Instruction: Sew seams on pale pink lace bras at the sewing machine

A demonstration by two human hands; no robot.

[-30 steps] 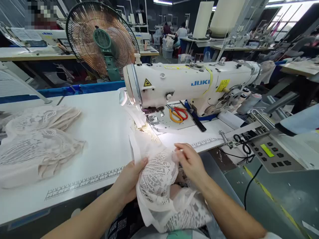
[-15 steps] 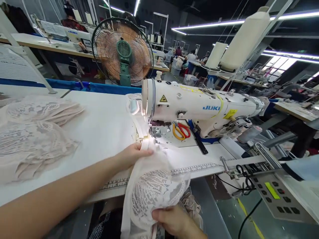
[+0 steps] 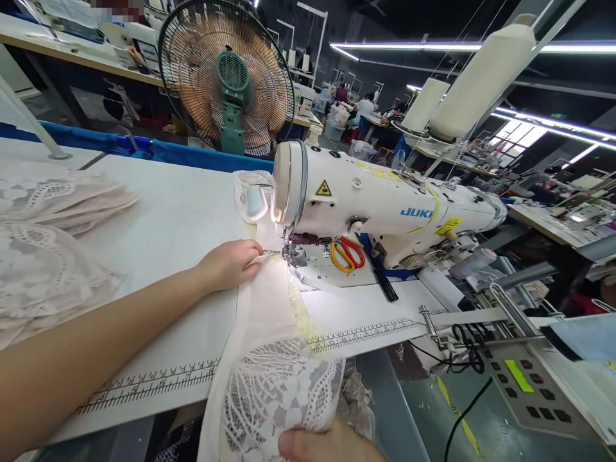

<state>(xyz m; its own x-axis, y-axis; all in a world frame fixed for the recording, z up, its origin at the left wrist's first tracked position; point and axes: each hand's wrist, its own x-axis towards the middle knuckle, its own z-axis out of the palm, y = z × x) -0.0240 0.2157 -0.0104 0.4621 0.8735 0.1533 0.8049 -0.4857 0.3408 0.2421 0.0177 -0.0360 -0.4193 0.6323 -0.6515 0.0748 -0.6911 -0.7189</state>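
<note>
A white JUKI sewing machine (image 3: 385, 205) stands on the white table (image 3: 173, 224). A pale lace garment piece (image 3: 274, 359) runs from the needle area over the table's front edge. My left hand (image 3: 231, 263) pinches the fabric's far end just left of the presser foot (image 3: 296, 253). My right hand (image 3: 327, 446) grips the lacy lower end at the bottom of the view, only partly visible.
A stack of lace pieces (image 3: 43, 244) lies at the left. Orange and red scissors (image 3: 346, 253) rest on the machine bed. A green fan (image 3: 226, 77) stands behind the table. A control panel (image 3: 524, 378) hangs at the right. Other people work far behind.
My left hand has carried the fabric end up to the presser foot. My right hand dropped below the table edge, and the fabric now lies stretched out.
</note>
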